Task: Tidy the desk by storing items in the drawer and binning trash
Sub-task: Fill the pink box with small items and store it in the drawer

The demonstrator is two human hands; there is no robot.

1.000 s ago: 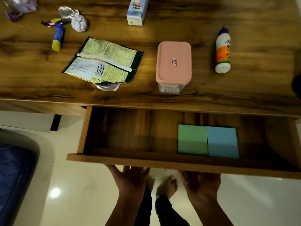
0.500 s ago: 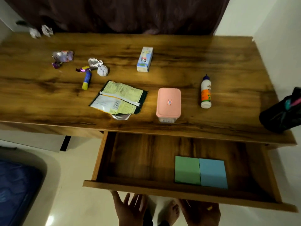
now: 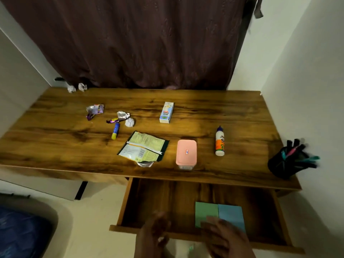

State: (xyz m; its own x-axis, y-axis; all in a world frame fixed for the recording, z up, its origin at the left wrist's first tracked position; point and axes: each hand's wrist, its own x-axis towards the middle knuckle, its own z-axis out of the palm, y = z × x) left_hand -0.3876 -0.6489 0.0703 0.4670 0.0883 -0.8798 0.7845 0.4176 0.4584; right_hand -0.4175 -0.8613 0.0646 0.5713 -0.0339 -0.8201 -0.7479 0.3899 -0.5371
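The drawer (image 3: pixel 128 202) under the wooden desk (image 3: pixel 232 118) is pulled out, with a green pad (image 3: pixel 205 211) and a blue pad (image 3: pixel 231 213) lying inside. My left hand (image 3: pixel 154 233) and my right hand (image 3: pixel 225 237) hover blurred over the drawer's front edge, fingers loose, holding nothing. On the desk lie a pink-lidded box (image 3: pixel 186 152), a glue bottle (image 3: pixel 219 141), a milkshake carton (image 3: pixel 167 112), a flattened snack packet (image 3: pixel 144 147), a blue and yellow glue stick (image 3: pixel 115 130), foil wrappers (image 3: pixel 95 109) and a crumpled paper ball (image 3: pixel 129 122).
A black pen holder (image 3: pixel 286 164) full of pens stands at the desk's right edge. Two crumpled papers (image 3: pixel 77 87) sit at the back left by a dark curtain (image 3: pixel 139 43). White walls close both sides. A dark blue bin (image 3: pixel 20 231) stands on the floor, lower left.
The view has tilted up and back, showing the whole desk and curtain. Both hands have risen from below the drawer front to over its front edge.
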